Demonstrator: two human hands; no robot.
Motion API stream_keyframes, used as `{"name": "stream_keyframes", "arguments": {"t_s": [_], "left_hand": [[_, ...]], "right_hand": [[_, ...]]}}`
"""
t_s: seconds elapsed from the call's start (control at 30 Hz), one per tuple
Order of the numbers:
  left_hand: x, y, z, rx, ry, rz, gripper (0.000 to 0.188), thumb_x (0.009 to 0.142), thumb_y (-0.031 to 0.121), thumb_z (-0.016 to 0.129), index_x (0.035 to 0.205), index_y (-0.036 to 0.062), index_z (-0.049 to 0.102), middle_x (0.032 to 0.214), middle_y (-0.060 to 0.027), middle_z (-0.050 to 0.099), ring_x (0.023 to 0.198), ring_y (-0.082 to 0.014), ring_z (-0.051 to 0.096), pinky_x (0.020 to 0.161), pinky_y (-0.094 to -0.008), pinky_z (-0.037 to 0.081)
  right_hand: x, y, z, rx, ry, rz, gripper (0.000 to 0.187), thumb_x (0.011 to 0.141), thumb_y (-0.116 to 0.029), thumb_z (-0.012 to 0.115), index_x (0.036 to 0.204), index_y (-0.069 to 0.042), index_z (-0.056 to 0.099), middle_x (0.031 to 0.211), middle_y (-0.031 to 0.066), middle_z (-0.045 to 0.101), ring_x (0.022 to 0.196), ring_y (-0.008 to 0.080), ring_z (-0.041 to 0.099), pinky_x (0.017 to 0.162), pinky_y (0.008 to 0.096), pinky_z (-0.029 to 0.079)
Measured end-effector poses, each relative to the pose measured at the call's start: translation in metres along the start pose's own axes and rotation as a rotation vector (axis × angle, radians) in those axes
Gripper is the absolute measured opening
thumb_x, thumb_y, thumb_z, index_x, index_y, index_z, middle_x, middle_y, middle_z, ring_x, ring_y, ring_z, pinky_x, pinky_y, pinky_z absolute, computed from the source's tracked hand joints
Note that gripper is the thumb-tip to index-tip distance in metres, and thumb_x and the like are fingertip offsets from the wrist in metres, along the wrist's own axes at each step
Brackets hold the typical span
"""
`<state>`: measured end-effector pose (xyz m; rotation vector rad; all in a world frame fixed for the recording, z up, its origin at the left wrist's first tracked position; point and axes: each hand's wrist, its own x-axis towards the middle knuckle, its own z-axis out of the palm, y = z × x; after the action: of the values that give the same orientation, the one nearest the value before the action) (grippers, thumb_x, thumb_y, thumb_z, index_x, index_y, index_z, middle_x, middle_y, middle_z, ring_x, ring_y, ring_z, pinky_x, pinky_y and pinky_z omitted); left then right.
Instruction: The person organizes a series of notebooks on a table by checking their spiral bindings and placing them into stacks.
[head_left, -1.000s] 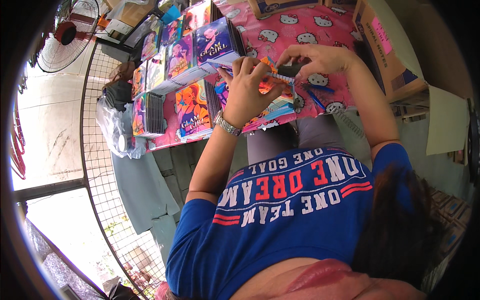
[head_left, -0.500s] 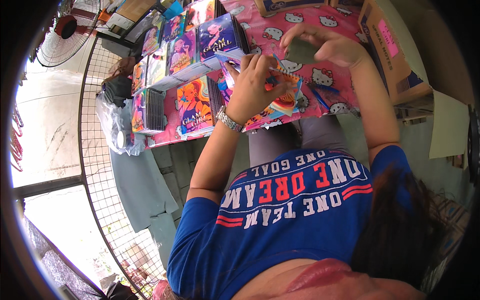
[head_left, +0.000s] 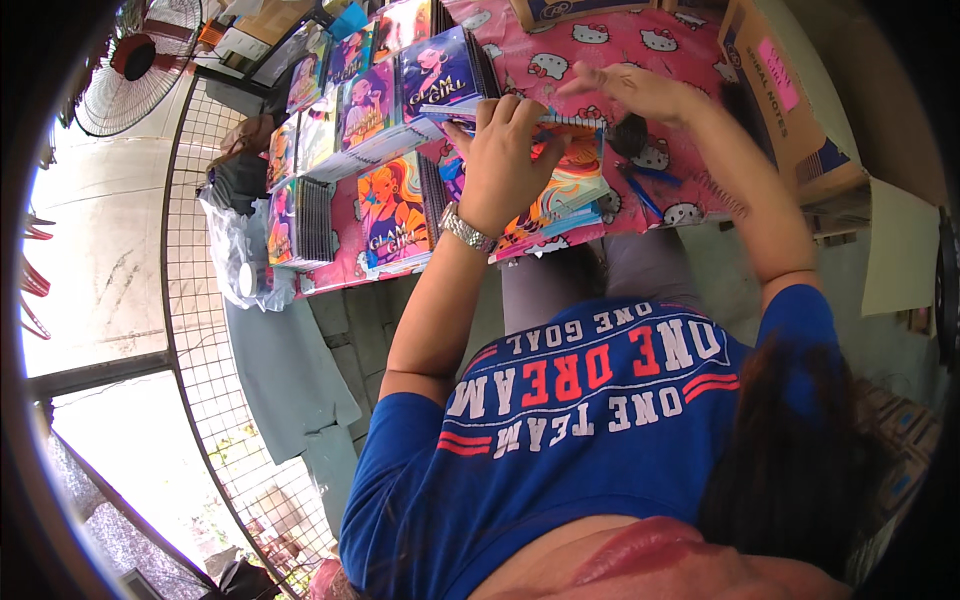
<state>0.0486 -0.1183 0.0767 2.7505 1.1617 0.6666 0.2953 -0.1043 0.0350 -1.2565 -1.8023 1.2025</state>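
Observation:
My left hand (head_left: 503, 150), with a metal watch on its wrist, grips a spiral notebook (head_left: 575, 122) by its upper part. The notebook is tilted, its page edges showing left of my fingers and its coil edge to the right. Beneath it lie brightly coloured notebooks (head_left: 570, 195) at the table's near edge. My right hand (head_left: 640, 92) hovers above the table to the right, fingers stretched out and nothing visible in it. Below that hand is a dark roundish object (head_left: 628, 136) I cannot make out. A thin dark coil (head_left: 722, 194) shows against my right forearm.
Stacks of illustrated notebooks (head_left: 437, 75) stand to the left on the pink patterned tablecloth (head_left: 530, 35). Blue pens (head_left: 640, 195) lie by the near edge. At the right is an open cardboard box (head_left: 775, 110); a fan (head_left: 135, 60) stands far left.
My right hand has drawn slightly up and right, its fingers straightening from a curl. The held notebook has tilted differently. The dark roundish object now shows on the cloth.

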Motion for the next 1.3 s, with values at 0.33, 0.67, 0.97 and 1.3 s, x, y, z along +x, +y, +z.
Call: {"name": "stream_keyframes", "arguments": {"t_s": [0.33,0.67,0.97,1.3], "left_hand": [[0.002,0.015,-0.003,0.026,-0.032,-0.108,0.028,0.084,0.029,0.073,0.103,0.0107,0.063,0.095,-0.0030,0.064,0.106,-0.0295,0.056,0.087,-0.0720,0.034],[-0.005,0.007,0.004,0.027,-0.027,-0.082,0.021,0.086,0.027,0.071,0.099,0.0119,0.063,0.098,-0.0010,0.063,0.106,-0.0285,0.055,0.090,-0.0785,0.029],[-0.009,0.009,-0.007,-0.102,-0.048,0.002,0.030,0.080,0.026,0.078,0.104,0.0122,0.066,0.103,0.0000,0.065,0.111,-0.0260,0.054,0.097,-0.0749,0.026],[-0.014,-0.013,-0.024,-0.078,-0.004,0.087,0.037,0.074,0.027,0.083,0.104,0.0095,0.068,0.111,-0.0060,0.062,0.116,-0.0309,0.048,0.097,-0.0484,0.038]], "right_hand": [[-0.032,-0.074,0.035,-0.691,0.296,-0.230,0.020,0.081,-0.019,0.069,0.092,-0.004,0.061,0.086,0.0124,0.064,0.089,0.0327,0.062,0.079,0.0450,0.049],[-0.030,-0.069,0.049,-0.539,0.383,-0.391,0.018,0.084,-0.020,0.066,0.087,-0.002,0.063,0.083,0.0142,0.066,0.085,0.0333,0.064,0.076,0.0444,0.051],[0.011,0.143,0.009,-0.368,0.303,0.084,0.033,0.085,-0.034,0.071,0.093,-0.002,0.066,0.091,0.0123,0.067,0.094,0.0243,0.064,0.079,0.0385,0.050],[-0.017,0.001,0.014,0.573,0.035,-0.155,0.052,0.086,-0.030,0.067,0.132,-0.008,0.057,0.124,0.0099,0.060,0.116,0.0220,0.055,0.099,0.0384,0.044]]}}
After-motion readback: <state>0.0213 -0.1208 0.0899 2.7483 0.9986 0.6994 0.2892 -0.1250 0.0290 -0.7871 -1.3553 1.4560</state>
